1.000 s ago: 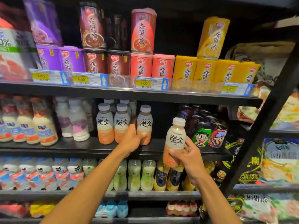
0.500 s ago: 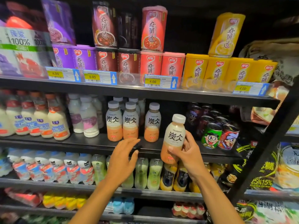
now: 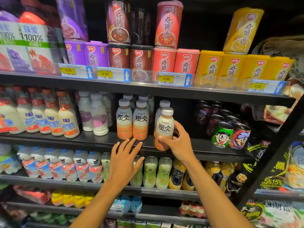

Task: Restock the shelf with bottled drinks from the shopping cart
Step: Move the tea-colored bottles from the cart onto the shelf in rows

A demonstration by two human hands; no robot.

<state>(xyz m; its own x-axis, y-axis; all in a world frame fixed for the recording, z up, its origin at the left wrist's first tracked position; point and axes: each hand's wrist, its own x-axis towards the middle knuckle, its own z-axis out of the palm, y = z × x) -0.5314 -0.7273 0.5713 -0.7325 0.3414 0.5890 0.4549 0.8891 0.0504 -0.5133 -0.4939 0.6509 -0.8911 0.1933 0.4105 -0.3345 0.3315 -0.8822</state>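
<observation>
My right hand (image 3: 179, 143) grips a latte bottle (image 3: 165, 127) with a white cap and a tan lower half, its base at the front lip of the black middle shelf (image 3: 98, 140). It stands in front of another bottle of the same kind (image 3: 162, 105). Two more latte bottles (image 3: 132, 119) stand side by side just to the left, with others behind them. My left hand (image 3: 125, 162) hovers open, fingers spread, below those two bottles at the shelf's front edge, holding nothing. The shopping cart is out of view.
White milk bottles (image 3: 97, 114) and orange-capped bottles (image 3: 64, 116) fill the middle shelf's left; cartoon cans (image 3: 230, 134) stand at its right, with a gap between them and the held bottle. Porridge cans (image 3: 164, 60) line the shelf above, green and yellow bottles (image 3: 158, 171) the shelf below.
My left hand let go of the third latte bottle and drew back down to the shelf edge, open. My right hand carried its bottle forward and left, in front of that bottle.
</observation>
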